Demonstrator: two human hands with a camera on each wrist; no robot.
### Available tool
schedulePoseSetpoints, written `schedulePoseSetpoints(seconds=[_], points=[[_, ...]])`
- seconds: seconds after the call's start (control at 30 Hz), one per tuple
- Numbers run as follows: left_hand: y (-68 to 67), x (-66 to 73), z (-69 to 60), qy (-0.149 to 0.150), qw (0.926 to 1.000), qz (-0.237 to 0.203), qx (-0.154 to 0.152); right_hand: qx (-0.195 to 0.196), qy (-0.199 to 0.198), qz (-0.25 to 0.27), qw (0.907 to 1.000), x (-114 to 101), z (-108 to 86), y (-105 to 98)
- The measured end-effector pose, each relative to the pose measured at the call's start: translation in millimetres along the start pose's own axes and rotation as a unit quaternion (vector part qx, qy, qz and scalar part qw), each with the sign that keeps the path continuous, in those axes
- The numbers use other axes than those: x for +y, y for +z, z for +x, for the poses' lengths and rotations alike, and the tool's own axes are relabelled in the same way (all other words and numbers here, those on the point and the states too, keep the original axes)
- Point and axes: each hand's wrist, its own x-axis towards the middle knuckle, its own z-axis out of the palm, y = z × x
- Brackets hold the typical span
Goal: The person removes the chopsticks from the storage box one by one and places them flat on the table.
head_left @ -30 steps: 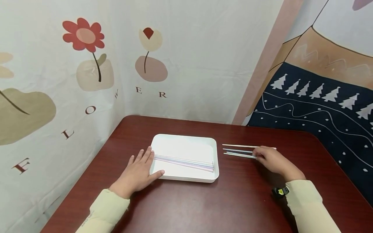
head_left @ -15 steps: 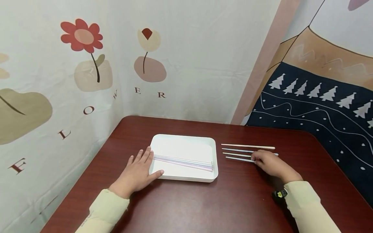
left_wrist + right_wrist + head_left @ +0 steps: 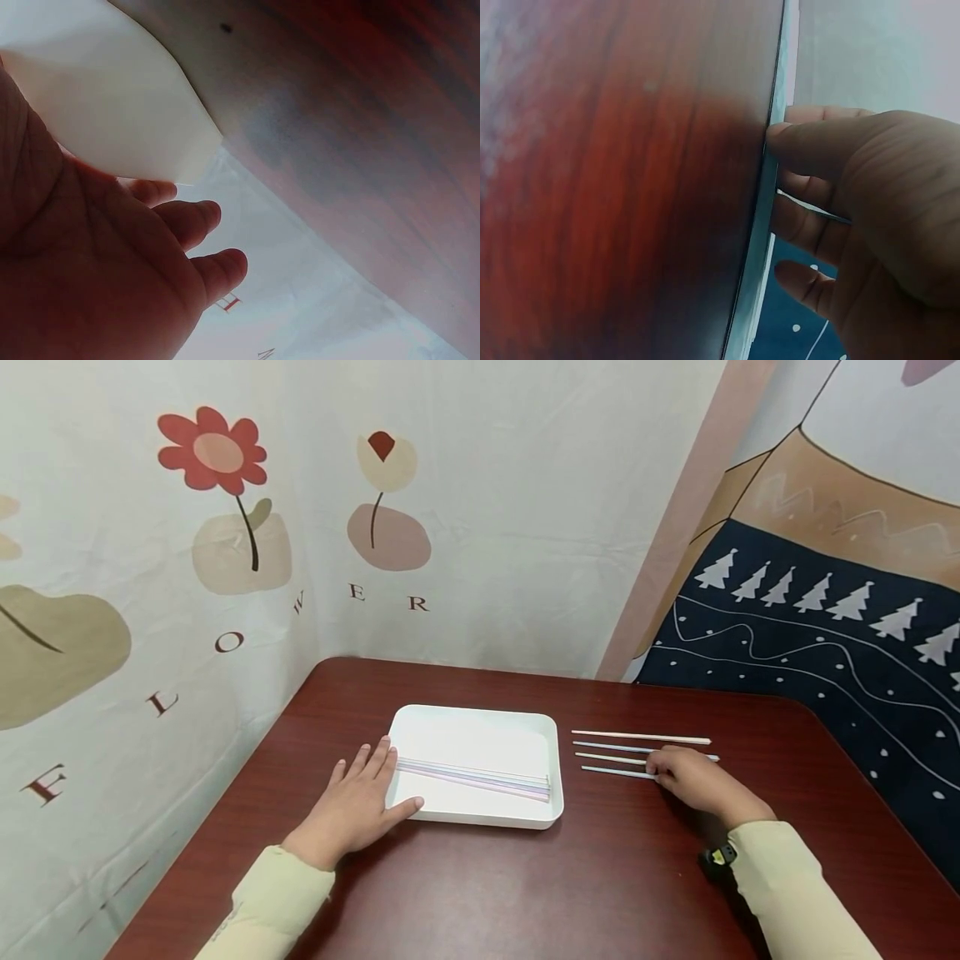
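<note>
Far left, pale cloth (image 3: 300, 527) with printed flowers, hanging behind reddish-brown desk (image 3: 480, 893). Then left hand (image 3: 352, 806), fingers spread out flat-ish, resting on left edge of white tray (image 3: 465, 735), thumb on near rim. Bunch of pastel chopsticks (image 3: 474, 777) lying in tray, pretty much side by side. Right of tray, three loose chopsticks (image 3: 637, 737) on desk, roughly parallel. Right hand (image 3: 693, 781) pinching pale blue chopstick (image 3: 615, 772), nearest of that row, thumb on its near side.
</note>
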Motion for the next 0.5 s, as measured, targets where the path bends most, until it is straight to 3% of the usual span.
schedulePoseSetpoints(seconds=[0.23, 0.5], points=[[-2.3, 0.9, -0.2, -0.002, 1.0, 0.002, -0.005, 0.003, 0.005, 0.0, 1.0, -5, 6.3, -4], [-1.2, 0.5, -0.1, -0.005, 1.0, 0.003, -0.006, 0.021, -0.02, 0.058, 0.9979, -44, 37.6, -17]])
